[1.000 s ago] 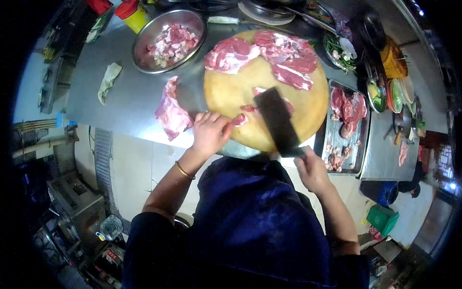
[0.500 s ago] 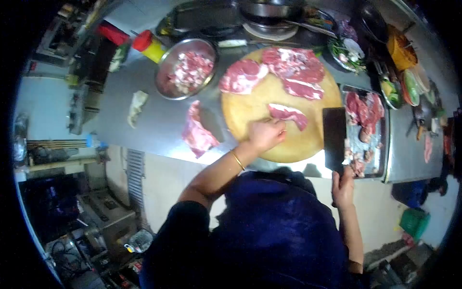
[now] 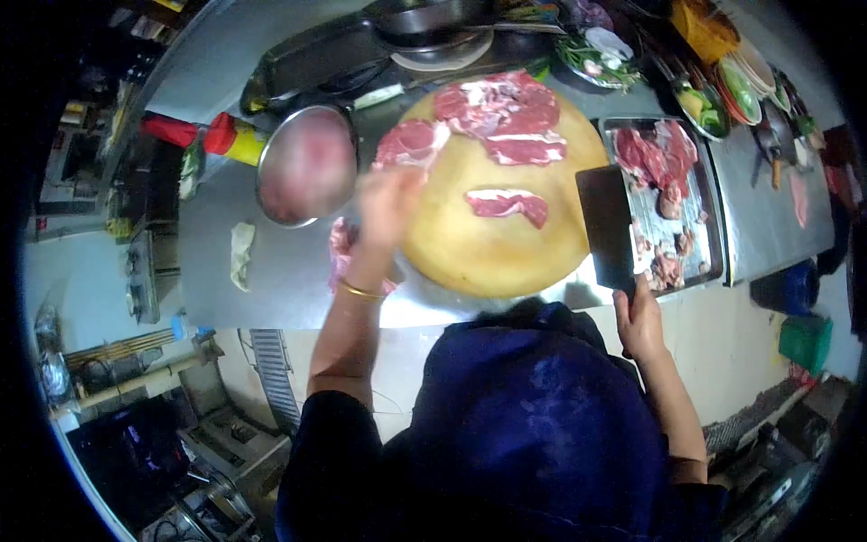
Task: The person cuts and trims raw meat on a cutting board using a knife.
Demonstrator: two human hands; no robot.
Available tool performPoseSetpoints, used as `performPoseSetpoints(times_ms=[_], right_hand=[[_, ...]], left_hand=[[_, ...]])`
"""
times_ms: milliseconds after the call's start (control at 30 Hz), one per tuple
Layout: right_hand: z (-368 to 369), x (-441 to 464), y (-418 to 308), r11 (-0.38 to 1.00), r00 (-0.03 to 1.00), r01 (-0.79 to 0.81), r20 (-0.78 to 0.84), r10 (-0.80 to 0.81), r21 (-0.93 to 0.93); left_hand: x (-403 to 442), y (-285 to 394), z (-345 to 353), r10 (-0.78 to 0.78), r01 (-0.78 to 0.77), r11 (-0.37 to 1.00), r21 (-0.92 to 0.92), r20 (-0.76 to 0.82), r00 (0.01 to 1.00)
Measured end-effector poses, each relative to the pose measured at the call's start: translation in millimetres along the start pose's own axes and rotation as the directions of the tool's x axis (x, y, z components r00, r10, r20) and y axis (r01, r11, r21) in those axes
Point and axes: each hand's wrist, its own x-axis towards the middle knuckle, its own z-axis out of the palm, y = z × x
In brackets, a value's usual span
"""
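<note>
In the head view, my right hand (image 3: pixel 642 323) grips the handle of a wide dark cleaver (image 3: pixel 603 224). Its blade points away from me, beside the right edge of a round yellow chopping board (image 3: pixel 452 262). My left hand (image 3: pixel 390 210) is smeared by motion at the board's left edge, near a steel bowl (image 3: pixel 302 217) of cut meat. Partly behind my left wrist lies a meat piece (image 3: pixel 340 253) on the counter. On the board are a narrow strip of meat (image 3: pixel 508 206), a round slab (image 3: pixel 406 144) and a large red slab (image 3: pixel 501 104).
A metal tray (image 3: pixel 713 230) with meat chunks stands right of the board. A white scrap (image 3: pixel 241 255) lies on the steel counter (image 3: pixel 208 298). A knife with a pale handle (image 3: pixel 379 97), a plate of greens (image 3: pixel 601 59) and a yellow-and-red container (image 3: pixel 237 140) line the back.
My left hand has left the meat strip and moved left toward the bowl, where the contents now look blurred. The strip stays on the board. The whole view has shifted.
</note>
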Motion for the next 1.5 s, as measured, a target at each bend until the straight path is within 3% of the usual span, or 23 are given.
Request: performPoseSetpoints(times_ms=[167, 267, 333, 433, 500, 533, 633, 733, 767, 833, 867, 900, 933, 967, 1033, 1067, 1133, 1200, 1233, 1300, 1367, 1400, 1500], right_hand=[[-6.8, 5.0, -5.1, 0.993, 0.992, -0.085, 0.084, 0.092, -0.080], [0.1, 3.1, 6.5, 1.000, 1.000, -0.007, 0.028, 0.007, -0.020], [-1.1, 2.7, 3.6, 0.999, 1.000, 0.011, 0.011, -0.010, -0.039], [0.6, 2.4, 8.9, 0.999, 0.999, -0.024, 0.021, 0.024, -0.028], [-2.5, 3.4, 7.9, 0.998, 0.998, -0.056, 0.041, 0.056, 0.000], [-0.6, 4.4, 12.8, 0.999, 0.999, -0.030, 0.023, 0.030, 0.016], [3.2, 7.5, 24.3, 0.999, 1.000, 0.029, 0.008, -0.030, 0.035], [-2.5, 11.7, 26.6, 0.999, 0.998, 0.030, 0.050, -0.031, 0.023], [-3.9, 12.5, 29.5, 0.999, 0.997, 0.030, 0.067, -0.032, 0.027], [-6.3, 15.8, 30.9, 0.998, 0.996, 0.028, 0.085, -0.032, 0.049], [-8.4, 18.1, 29.9, 0.997, 0.995, 0.031, 0.090, -0.037, 0.066], [-10.4, 20.9, 29.0, 0.996, 0.994, 0.037, 0.096, -0.045, 0.084], [-12.3, 23.4, 28.5, 0.996, 0.992, 0.068, 0.098, -0.074, 0.066], [-14.2, 25.1, 28.4, 0.994, 0.990, 0.098, 0.099, -0.102, 0.048], [-18.2, 27.1, 27.2, 0.992, 0.987, 0.127, 0.098, -0.129, 0.027], [-21.0, 26.8, 28.4, 0.993, 0.985, 0.115, 0.127, -0.118, 0.033], [-24.0, 34.4, 28.2, 0.993, 0.977, 0.110, 0.178, -0.117, 0.050], [-31.9, 39.8, 14.1, 0.983, 0.965, 0.185, 0.190, -0.181, -0.008], [-34.8, 40.7, 6.3, 0.976, 0.959, 0.217, 0.196, -0.206, -0.036], [-33.2, 50.9, -5.7, 0.936, 0.916, 0.341, 0.255, -0.310, -0.089], [-30.1, 65.0, -31.6, 0.882, 0.871, 0.443, 0.312, -0.380, -0.162], [-31.5, 71.2, -49.6, 0.840, 0.850, 0.477, 0.377, -0.368, -0.256], [-33.8, 82.0, -62.1, 0.799, 0.753, 0.566, 0.522, -0.401, -0.204]], left_hand=[[18.9, 81.9, 93.6, 0.034, -0.063, 0.993, 0.102, 0.271, 0.962], [29.5, 94.1, 100.2, 0.043, -0.136, 0.981, 0.142, 0.522, 0.852], [37.4, 94.7, 101.0, -0.042, -0.081, 0.989, 0.126, 0.749, 0.661], [38.9, 88.8, 98.7, -0.139, 0.343, 0.937, -0.059, 0.841, 0.523], [30.1, 74.9, 89.4, -0.222, 0.769, 0.466, -0.438, 0.783, 0.581], [27.2, 70.7, 80.8, -0.284, 0.808, 0.118, -0.578, 0.760, 0.585], [17.9, 65.5, 55.0, -0.507, 0.626, -0.371, -0.685, 0.715, 0.482], [7.9, 71.2, 34.0, -0.718, 0.500, -0.146, -0.854, 0.439, 0.540], [-3.8, 67.2, 31.7, -0.665, 0.433, 0.055, -0.900, 0.290, 0.688], [-16.4, 94.1, 31.9, -0.540, 0.389, 0.674, -0.628, -0.060, 0.839], [-22.5, 103.1, 31.5, -0.399, 0.316, 0.877, -0.362, -0.182, 0.899], [-36.6, 97.0, 37.5, -0.297, 0.280, 0.932, -0.229, -0.045, 0.954], [-50.8, 90.9, 43.6, -0.187, 0.196, 0.974, -0.114, 0.092, 0.978], [-77.2, 79.5, 69.7, -0.235, 0.266, 0.943, -0.199, 0.165, 0.958], [-100.2, 63.4, 91.9, -0.222, 0.247, 0.967, -0.055, 0.284, 0.933], [-107.4, 51.1, 98.1, -0.188, 0.138, 0.976, 0.169, 0.332, 0.924], [-99.5, 61.5, 84.1, -0.153, 0.009, 0.934, 0.358, 0.375, 0.914], [-62.2, 108.5, 39.7, -0.115, -0.005, 0.951, 0.310, 0.367, 0.923], [-64.0, 98.0, 41.2, -0.034, -0.015, 0.972, 0.236, 0.204, 0.978], [-62.6, 75.2, 43.7, -0.186, 0.184, 0.983, 0.024, 0.094, 0.978], [-64.0, 50.3, 41.7, -0.274, 0.273, 0.962, 0.025, 0.076, 0.959], [-65.4, 36.1, 37.0, -0.280, 0.265, 0.954, 0.142, 0.101, 0.955], [-57.8, 45.5, 27.3, -0.251, 0.192, 0.892, 0.410, 0.095, 0.963]])
